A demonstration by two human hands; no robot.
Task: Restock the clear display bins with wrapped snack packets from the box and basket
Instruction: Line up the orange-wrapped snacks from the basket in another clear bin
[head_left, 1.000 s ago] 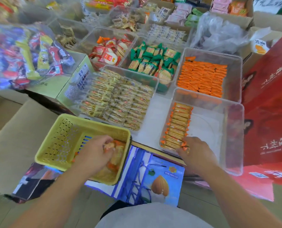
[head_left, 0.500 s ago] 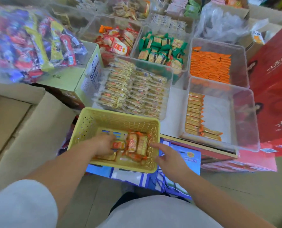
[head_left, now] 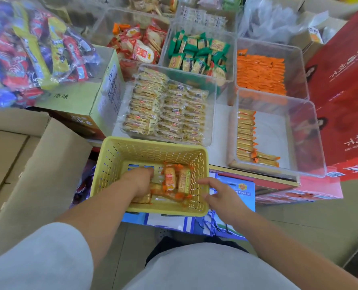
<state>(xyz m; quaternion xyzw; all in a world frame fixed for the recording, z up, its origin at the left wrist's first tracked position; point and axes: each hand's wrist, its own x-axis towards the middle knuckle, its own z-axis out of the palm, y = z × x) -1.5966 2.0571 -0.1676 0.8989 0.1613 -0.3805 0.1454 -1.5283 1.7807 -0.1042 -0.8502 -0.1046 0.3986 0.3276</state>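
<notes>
From the head camera, a yellow basket [head_left: 153,142] sits on a blue box [head_left: 234,188] at the near edge of the table [head_left: 221,130]. A small heap of orange-and-gold wrapped packets [head_left: 171,181] lies in the basket's right half.

The left hand [head_left: 140,180] reaches down inside the basket, knuckles up, just left of the heap and over the packets at the bottom. Its fingers curl under the hand and are hidden, so I cannot tell whether they grip a packet.

The right hand [head_left: 222,195] is at the basket's right wall, outside it. Its fingers [head_left: 203,182] are spread apart and hold nothing, and the forefinger tip is at the wall's rim.

Beyond the basket and to its right stands a clear bin [head_left: 312,143], mostly bare. One row of the same gold packets [head_left: 245,132] stands along its left wall, with two more lying loose at the near end of the row.

Straight beyond the basket is a bin full of pale yellow packets [head_left: 165,109]. Farther back are bins of red packets [head_left: 140,47], green packets [head_left: 197,53] and orange packets [head_left: 259,74].

A red carton [head_left: 345,80] stands well to the basket's right. A clear bag of mixed sweets [head_left: 27,49] lies beyond it to the left, resting on a green box [head_left: 80,99].
</notes>
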